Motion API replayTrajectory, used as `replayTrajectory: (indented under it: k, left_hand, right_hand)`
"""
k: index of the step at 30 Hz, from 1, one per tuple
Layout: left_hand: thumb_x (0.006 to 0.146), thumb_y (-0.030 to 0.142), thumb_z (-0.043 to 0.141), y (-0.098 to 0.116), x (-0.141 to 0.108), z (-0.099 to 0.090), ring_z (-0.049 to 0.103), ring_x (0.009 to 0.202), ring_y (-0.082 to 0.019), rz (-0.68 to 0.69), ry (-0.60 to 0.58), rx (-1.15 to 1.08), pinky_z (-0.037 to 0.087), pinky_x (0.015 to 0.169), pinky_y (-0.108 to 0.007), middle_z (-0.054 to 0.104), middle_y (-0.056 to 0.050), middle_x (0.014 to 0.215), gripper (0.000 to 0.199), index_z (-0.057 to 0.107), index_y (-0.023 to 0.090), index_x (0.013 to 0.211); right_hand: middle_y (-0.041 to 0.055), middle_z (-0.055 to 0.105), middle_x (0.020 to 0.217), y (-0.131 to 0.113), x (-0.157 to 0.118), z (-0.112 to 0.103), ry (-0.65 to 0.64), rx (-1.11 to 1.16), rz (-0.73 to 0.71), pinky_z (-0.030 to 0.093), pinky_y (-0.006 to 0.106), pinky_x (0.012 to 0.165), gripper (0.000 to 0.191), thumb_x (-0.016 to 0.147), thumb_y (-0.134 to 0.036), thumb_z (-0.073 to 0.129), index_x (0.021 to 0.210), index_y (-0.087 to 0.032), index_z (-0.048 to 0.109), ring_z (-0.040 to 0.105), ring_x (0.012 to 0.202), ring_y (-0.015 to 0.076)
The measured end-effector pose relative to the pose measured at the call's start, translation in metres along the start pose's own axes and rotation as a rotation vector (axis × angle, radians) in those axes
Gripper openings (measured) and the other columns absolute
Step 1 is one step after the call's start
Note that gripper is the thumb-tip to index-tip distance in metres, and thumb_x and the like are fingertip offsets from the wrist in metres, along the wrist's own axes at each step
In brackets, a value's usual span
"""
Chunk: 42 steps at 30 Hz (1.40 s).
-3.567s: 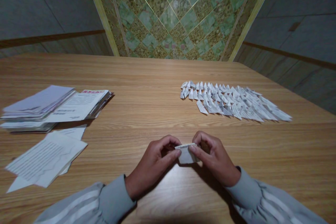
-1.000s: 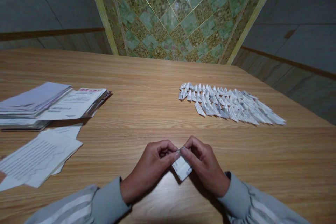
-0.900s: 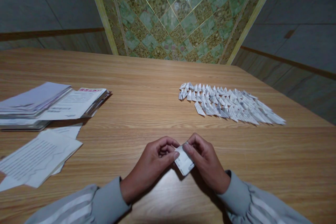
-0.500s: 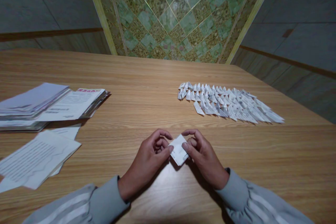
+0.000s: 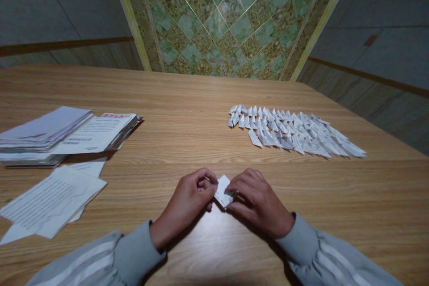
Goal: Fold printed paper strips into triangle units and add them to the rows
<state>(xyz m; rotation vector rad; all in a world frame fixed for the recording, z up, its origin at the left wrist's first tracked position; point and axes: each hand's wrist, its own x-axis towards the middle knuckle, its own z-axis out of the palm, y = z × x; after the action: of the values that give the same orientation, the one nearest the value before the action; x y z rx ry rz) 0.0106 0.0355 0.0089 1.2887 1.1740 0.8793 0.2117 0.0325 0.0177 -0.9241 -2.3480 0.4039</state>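
A small folded white paper point(image 5: 222, 191) is held between my hands, low in the middle of the view and tilted like a diamond. My left hand point(image 5: 192, 196) pinches its left corner between thumb and fingers. From the right, my right hand point(image 5: 256, 199) grips the right corner, its fingers over the top and the thumb below. Part of that side of the paper is hidden under the fingers. Beyond my right hand, folded paper pieces point(image 5: 284, 129) stand in several close rows.
Stacked papers and booklets point(image 5: 43, 132) lie on the wooden table point(image 5: 174, 120) at the left. Nearer me are loose written sheets point(image 5: 53, 199). A tiled wall point(image 5: 214, 22) rises behind the far table edge.
My right hand has turned over the paper, its fingers now covering the right corner where the thumb lay on top. The paper has shifted slightly left. My left hand has tightened its pinch.
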Motion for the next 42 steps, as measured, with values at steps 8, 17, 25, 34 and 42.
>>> replayTrajectory:
  k: [8, 17, 25, 34, 42]
  left_hand:
    - [0.086, 0.023, 0.056, 0.009, -0.009, -0.014, 0.058, 0.071, -0.018, 0.262, -0.053, 0.672, 0.042, 0.064, -0.029, 0.063, -0.002, 0.075, 0.010, 0.065, 0.019, 0.084]
    - [0.095, 0.021, 0.053, -0.002, -0.016, -0.026, 0.056, 0.084, -0.022, 0.604, -0.151, 1.043, 0.045, 0.071, -0.032, 0.063, -0.006, 0.089, 0.013, 0.065, 0.019, 0.090]
    - [0.098, 0.021, 0.048, -0.012, -0.011, -0.026, 0.056, 0.082, -0.021, 0.664, -0.104, 1.156, 0.046, 0.072, -0.034, 0.063, -0.007, 0.088, 0.018, 0.065, 0.017, 0.092]
    - [0.099, 0.024, 0.047, -0.011, -0.012, -0.024, 0.053, 0.077, -0.022, 0.725, -0.086, 1.240, 0.041, 0.066, -0.035, 0.062, -0.006, 0.086, 0.021, 0.064, 0.018, 0.089]
    - [0.098, 0.029, 0.051, -0.011, -0.007, -0.023, 0.054, 0.083, -0.021, 0.546, -0.070, 1.064, 0.040, 0.073, -0.034, 0.063, -0.005, 0.087, 0.020, 0.064, 0.018, 0.088]
  right_hand:
    - [0.0037, 0.067, 0.081, 0.008, -0.001, 0.004, -0.120, -0.125, -0.047, 0.034, 0.034, 0.077, 0.013, 0.096, -0.029, 0.058, 0.090, -0.019, 0.064, 0.051, 0.081, 0.0196]
    - [0.0047, 0.065, 0.085, 0.006, 0.001, 0.006, -0.171, -0.194, -0.067, 0.034, 0.035, 0.079, 0.014, 0.096, -0.026, 0.055, 0.088, -0.018, 0.062, 0.049, 0.082, 0.0195]
    - [0.0064, 0.064, 0.089, 0.006, 0.003, 0.005, -0.214, -0.216, -0.082, 0.035, 0.038, 0.084, 0.012, 0.093, -0.015, 0.051, 0.093, -0.018, 0.063, 0.048, 0.086, 0.0212]
    - [0.0069, 0.062, 0.087, 0.005, 0.005, 0.007, -0.189, -0.271, -0.085, 0.034, 0.039, 0.082, 0.015, 0.095, -0.018, 0.050, 0.090, -0.018, 0.064, 0.046, 0.085, 0.0222]
    - [0.0027, 0.061, 0.081, 0.009, 0.008, 0.013, -0.111, -0.116, 0.059, 0.034, 0.034, 0.079, 0.016, 0.099, -0.024, 0.053, 0.086, -0.018, 0.059, 0.050, 0.081, 0.0186]
